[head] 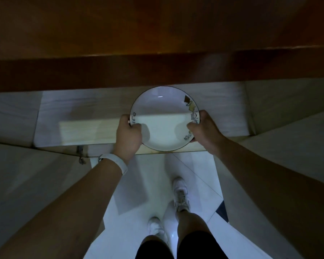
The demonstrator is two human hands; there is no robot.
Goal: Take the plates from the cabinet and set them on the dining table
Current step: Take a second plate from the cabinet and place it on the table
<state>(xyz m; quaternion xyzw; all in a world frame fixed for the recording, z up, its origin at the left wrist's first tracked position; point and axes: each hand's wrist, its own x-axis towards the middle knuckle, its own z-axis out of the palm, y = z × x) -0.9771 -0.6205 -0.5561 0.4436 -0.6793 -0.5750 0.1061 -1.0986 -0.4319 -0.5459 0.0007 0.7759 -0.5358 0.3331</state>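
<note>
A white plate point(164, 118) with a thin dark rim and small cartoon drawings on its right side is held level over the front edge of the open cabinet's pale shelf point(86, 126). My left hand point(128, 136) grips the plate's left rim, thumb on top. My right hand point(204, 128) grips the right rim the same way. Whether the plate touches the shelf or hangs just above it I cannot tell. No other plate is in view.
A dark wooden countertop point(157, 34) overhangs the cabinet. Two open cabinet doors, one at the left point(36, 184) and one at the right point(288, 150), flank my arms, with a hinge point(80, 154) at the left. White tiled floor point(138, 184) and my feet are below.
</note>
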